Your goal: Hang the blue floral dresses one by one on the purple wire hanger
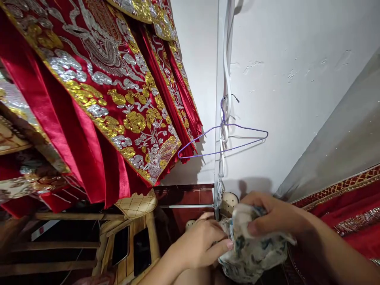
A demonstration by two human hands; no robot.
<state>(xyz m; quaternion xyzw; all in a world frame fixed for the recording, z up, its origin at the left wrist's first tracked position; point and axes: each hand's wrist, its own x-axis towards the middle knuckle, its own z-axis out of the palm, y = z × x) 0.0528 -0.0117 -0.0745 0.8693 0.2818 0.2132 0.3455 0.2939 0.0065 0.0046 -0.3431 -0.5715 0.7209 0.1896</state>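
A crumpled white cloth with a blue and green flower print (252, 249) sits low in the middle of the head view. My left hand (198, 243) pinches its left edge with thumb and fingers closed. My right hand (273, 217) grips the top of the same cloth, fingers curled over it. Both forearms come in from the bottom edge.
Red satin garments with gold and silver embroidery (97, 91) hang at upper left. A purple wire hanger (225, 138) hangs on the white wall beside white cables. A wooden chair with a quilted seat (136, 206) stands below. Red embroidered fabric (350, 206) lies at right.
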